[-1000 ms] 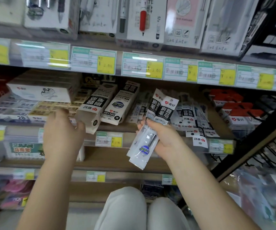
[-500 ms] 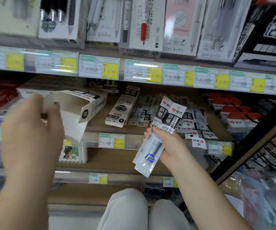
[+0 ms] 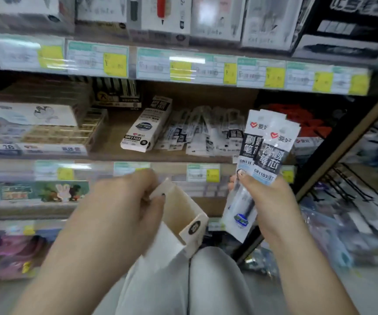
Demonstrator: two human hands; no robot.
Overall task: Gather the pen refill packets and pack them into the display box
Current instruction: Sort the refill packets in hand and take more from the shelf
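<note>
Right hand (image 3: 267, 201) pinches refill packets (image 3: 260, 160), long axis near upright, header up. Left hand (image 3: 120, 214) grips display box (image 3: 183, 214), open mouth up; box bottom hidden behind hand.

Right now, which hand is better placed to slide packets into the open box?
Right. The right hand grips the refill packets just beside the display box, whose open end faces upward. The left hand is occupied holding that box.
</note>
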